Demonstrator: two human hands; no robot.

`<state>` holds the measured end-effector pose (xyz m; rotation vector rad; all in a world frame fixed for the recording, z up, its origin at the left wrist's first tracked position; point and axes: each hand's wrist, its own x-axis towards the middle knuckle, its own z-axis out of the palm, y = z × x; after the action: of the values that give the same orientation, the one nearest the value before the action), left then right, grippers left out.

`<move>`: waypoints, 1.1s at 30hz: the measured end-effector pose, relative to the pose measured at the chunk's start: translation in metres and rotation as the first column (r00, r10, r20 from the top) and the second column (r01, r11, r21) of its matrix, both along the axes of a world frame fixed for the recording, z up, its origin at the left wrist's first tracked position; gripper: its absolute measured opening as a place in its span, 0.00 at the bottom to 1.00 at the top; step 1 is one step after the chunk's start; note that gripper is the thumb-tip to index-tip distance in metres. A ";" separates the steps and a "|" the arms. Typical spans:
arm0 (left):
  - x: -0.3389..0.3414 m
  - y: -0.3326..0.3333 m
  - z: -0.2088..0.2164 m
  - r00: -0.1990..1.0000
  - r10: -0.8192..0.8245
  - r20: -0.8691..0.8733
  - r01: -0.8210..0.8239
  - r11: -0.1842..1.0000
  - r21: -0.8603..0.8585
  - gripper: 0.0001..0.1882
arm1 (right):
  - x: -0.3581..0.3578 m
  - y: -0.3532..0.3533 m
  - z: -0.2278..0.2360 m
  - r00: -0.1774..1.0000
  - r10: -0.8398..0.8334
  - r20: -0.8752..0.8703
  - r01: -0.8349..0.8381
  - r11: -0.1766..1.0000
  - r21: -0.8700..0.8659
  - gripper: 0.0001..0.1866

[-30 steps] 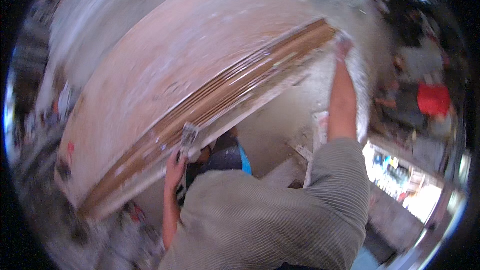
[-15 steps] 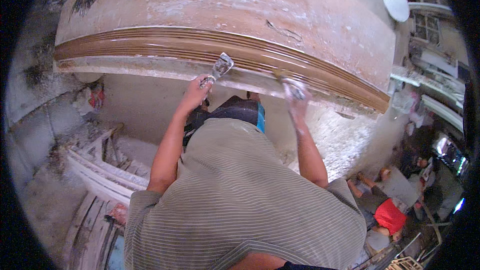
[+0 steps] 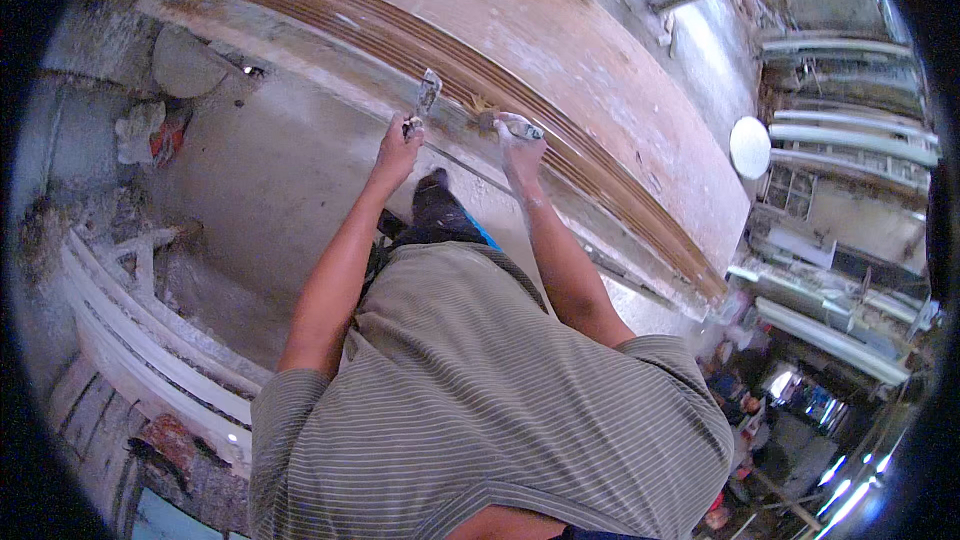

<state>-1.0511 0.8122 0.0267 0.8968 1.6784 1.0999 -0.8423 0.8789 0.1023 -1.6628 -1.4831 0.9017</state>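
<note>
My left hand (image 3: 400,148) is closed around the handle of a putty knife (image 3: 430,88), whose smeared blade points up and away from me. In my right hand (image 3: 522,152) is a brush (image 3: 479,102); its tan bristles rest on or just over the near edge of a long brown ridged moulding (image 3: 400,40), though exact contact is hard to judge. White powder coats the fingers of that hand. The moulding runs slantwise along the bench, from far left to near right, with grooves down its length and a shiny surface.
A stained, wide workbench (image 3: 590,70) bears the moulding. White lengths of moulding (image 3: 170,360) lie at the lower left. A round white disc (image 3: 750,148) and racked white strips (image 3: 850,145) stand at the right. People are partly visible at the lower right.
My view has turned, so the bench now slants down to the right. The brush has moved left along the moulding, closer to the putty knife. Both hands keep their grip.
</note>
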 end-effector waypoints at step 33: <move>-0.556 0.202 0.005 0.371 0.517 0.771 -0.395 0.840 -0.373 0.17 | -0.820 0.238 -0.058 0.906 0.334 -0.261 -0.323 0.943 0.085 0.07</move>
<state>-1.6067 1.0138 0.0317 -0.3091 1.0825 1.4528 -1.6619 1.1165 0.0447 -1.2172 -1.5989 1.2211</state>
